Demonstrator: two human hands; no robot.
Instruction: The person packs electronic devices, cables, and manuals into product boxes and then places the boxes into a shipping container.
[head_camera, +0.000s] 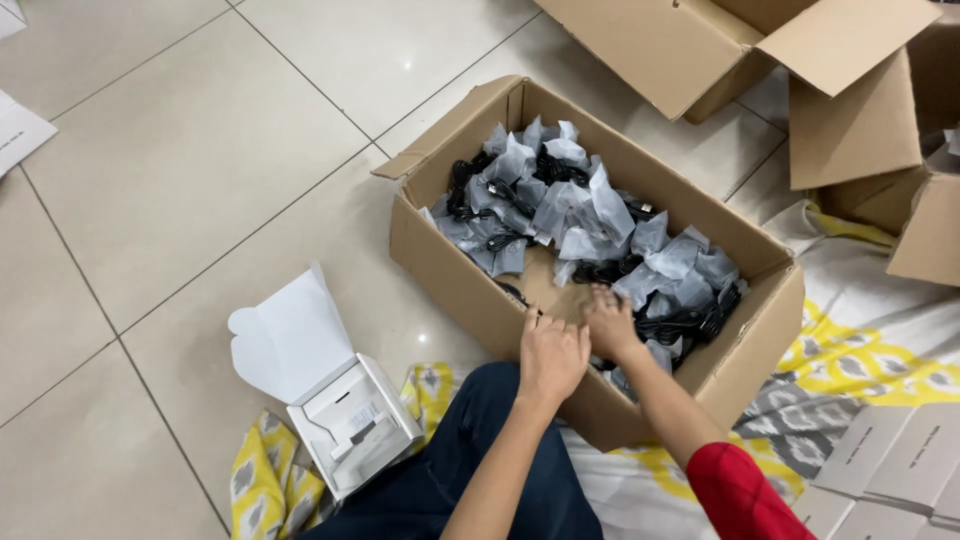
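Both hands, left (552, 355) and right (610, 322), were pressed into bagged black cables (590, 225) at the cardboard box's (455, 270) near wall; grips seemed unclear. The bags were judged light, slippery and best pinched at their tops.

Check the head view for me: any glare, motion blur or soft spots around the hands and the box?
Head view: small ceiling-light glare spots on the floor tiles; even, soft lighting, faint shadows. Right hand slightly motion-blurred inside the cardboard box; left hand on its near wall is sharper. Bagged cables show mild plastic sheen; slight wide-angle stretch at edges.
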